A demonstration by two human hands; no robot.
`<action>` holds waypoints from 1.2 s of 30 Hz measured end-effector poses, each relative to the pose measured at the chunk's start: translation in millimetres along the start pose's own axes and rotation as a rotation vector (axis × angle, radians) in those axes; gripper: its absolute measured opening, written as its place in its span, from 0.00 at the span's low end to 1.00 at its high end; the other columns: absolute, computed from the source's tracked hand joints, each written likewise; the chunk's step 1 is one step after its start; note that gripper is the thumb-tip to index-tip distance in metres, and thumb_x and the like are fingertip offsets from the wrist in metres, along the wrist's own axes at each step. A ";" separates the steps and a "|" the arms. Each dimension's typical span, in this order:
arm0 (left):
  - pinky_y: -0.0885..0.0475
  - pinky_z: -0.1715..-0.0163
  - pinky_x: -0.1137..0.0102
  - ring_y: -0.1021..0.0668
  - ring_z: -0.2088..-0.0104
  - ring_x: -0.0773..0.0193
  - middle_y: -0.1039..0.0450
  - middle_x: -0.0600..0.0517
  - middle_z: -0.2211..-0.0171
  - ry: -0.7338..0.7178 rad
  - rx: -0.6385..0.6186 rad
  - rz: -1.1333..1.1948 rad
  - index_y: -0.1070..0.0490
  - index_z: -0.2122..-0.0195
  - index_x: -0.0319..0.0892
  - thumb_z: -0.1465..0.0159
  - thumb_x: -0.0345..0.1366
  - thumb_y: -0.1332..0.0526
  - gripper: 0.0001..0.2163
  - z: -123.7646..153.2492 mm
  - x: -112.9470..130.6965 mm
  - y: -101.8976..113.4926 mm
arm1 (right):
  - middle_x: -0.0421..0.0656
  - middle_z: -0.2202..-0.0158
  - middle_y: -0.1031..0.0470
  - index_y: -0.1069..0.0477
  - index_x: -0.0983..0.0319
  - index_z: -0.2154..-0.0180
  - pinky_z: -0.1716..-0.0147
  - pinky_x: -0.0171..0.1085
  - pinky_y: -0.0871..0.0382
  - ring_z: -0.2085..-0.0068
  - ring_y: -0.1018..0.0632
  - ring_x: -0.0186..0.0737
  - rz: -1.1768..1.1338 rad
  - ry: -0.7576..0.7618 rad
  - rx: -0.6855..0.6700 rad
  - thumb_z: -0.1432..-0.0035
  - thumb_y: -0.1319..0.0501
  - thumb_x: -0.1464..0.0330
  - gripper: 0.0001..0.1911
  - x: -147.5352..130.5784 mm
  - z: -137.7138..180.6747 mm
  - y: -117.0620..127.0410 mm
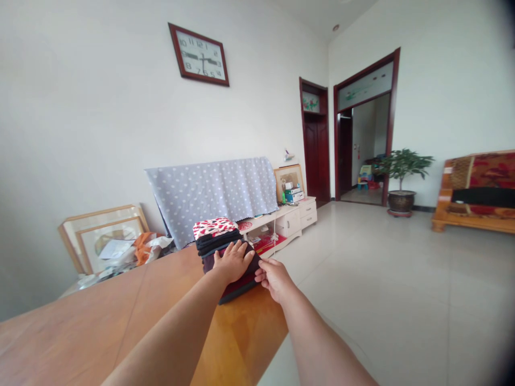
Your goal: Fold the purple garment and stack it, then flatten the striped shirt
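A stack of folded dark clothes (213, 247) lies at the far right end of the wooden table (169, 300). Behind it, a folded white cloth with a red and black pattern (215, 228) tops the pile. My left hand (234, 261) rests flat on a dark folded garment (252, 262), fingers spread. At that garment's right corner, my right hand (276, 277) pinches the edge between thumb and forefinger. Dark red and black layers show below. My left hand and forearm hide part of the stack.
Past the table stands a low white TV cabinet (293, 222), with a grey dotted cloth (217, 193) draped over something tall. Framed pictures (108, 236) lean at the left by crumpled bags. Further off are a potted plant (401, 199) and a wooden sofa (442, 212).
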State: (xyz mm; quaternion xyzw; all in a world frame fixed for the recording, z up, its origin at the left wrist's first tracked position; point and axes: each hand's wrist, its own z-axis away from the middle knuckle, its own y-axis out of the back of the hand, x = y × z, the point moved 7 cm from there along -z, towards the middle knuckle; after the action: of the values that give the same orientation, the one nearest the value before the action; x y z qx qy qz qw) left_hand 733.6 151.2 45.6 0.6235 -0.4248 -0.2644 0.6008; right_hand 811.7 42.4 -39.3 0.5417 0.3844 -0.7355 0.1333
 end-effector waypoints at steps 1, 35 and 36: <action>0.61 0.39 0.30 0.55 0.28 0.46 0.57 0.52 0.27 0.005 -0.008 -0.034 0.45 0.31 0.56 0.31 0.57 0.57 0.29 -0.4 1.0 -1.3 | 0.40 0.77 0.25 0.30 0.62 0.65 0.83 0.27 0.48 0.80 0.25 0.32 0.000 -0.004 0.019 0.42 0.40 0.66 0.06 1.1 -1.9 1.5; 0.45 0.34 0.59 0.39 0.32 0.53 0.40 0.44 0.32 0.141 0.438 0.486 0.40 0.32 0.43 0.31 0.59 0.58 0.34 54.4 -59.9 62.8 | 0.34 0.83 0.31 0.30 0.61 0.70 0.82 0.31 0.37 0.83 0.32 0.31 0.000 0.280 0.419 0.49 0.39 0.62 0.08 -13.9 10.7 31.5; 0.43 0.34 0.60 0.36 0.33 0.53 0.36 0.44 0.34 0.167 0.471 0.491 0.38 0.34 0.42 0.31 0.59 0.57 0.33 69.7 -70.1 64.2 | 0.35 0.83 0.30 0.30 0.61 0.70 0.82 0.31 0.38 0.83 0.31 0.32 0.007 0.283 0.420 0.49 0.39 0.62 0.08 -13.8 11.1 31.1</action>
State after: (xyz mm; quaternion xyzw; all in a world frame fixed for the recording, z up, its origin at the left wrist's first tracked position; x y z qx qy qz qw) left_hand 626.4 179.3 85.8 0.6439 -0.5605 0.0452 0.5188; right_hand 828.3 10.7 -38.6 0.6564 0.2363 -0.7156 -0.0349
